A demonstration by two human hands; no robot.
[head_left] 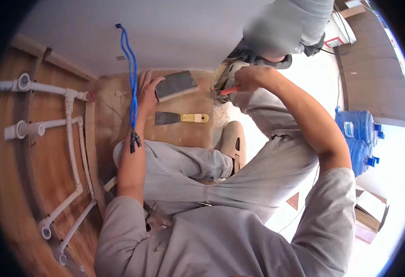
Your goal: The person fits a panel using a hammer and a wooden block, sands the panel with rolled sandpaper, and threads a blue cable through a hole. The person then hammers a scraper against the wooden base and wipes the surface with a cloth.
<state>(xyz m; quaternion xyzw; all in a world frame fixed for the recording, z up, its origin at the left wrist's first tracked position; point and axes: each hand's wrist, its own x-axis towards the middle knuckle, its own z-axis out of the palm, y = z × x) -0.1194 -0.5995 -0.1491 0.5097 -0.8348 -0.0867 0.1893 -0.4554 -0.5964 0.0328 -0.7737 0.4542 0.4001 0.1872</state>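
My left hand (148, 90) lies on the brown board by the wall, fingers stretched out. Its thumb side touches the left end of a dark grey rectangular block (177, 84) with a pale lower edge. My right hand (254, 78) is closed around a red-handled tool (230, 90), right of the block; the tool's working end is hard to make out. Between my knees and the block, a putty knife (194, 118) with a yellow handle rests flat on the board, its dark blade pointing left.
White pipes (73, 138) run along the wooden panel at left. A blue cord (132, 69) dangles before my left forearm. Another person (304, 27) is close at the upper right. Blue water jugs (356, 127) and a cardboard box (371, 210) stand at right.
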